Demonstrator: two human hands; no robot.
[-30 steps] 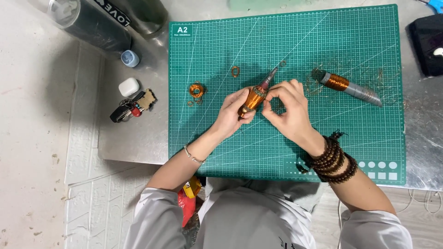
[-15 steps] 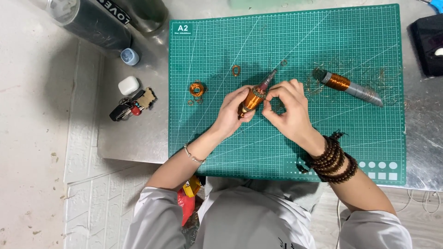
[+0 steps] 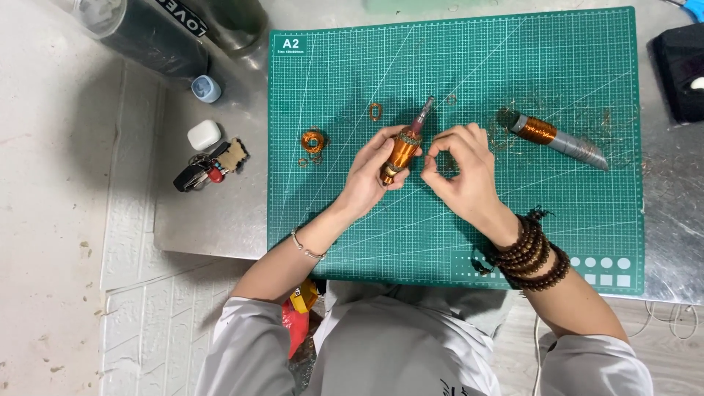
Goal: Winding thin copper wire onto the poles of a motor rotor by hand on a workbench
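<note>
Over the green cutting mat [image 3: 513,66], my left hand [image 3: 370,172] grips a copper-wound motor rotor [image 3: 405,147] whose grey shaft tip points up and away. My right hand [image 3: 462,172] is just to the right of the rotor, thumb and forefinger pinched together near its upper end; whether they hold a thin wire is too fine to see. A second copper-wound rotor on a grey shaft [image 3: 557,138] lies on the mat to the right. A small coil of copper wire [image 3: 313,140] lies to the left of my left hand, and a small wire ring [image 3: 375,111] lies above.
The mat lies on a metal table [image 3: 213,220]. Left of the mat are a white earbud case [image 3: 204,135], a bunch of keys [image 3: 209,165] and a small blue cap [image 3: 206,89]. A dark bottle [image 3: 147,33] lies at top left. A black object [image 3: 678,70] is at the right edge.
My right hand has drawn slightly away from the rotor to the right. The left hand still holds the rotor in about the same place.
</note>
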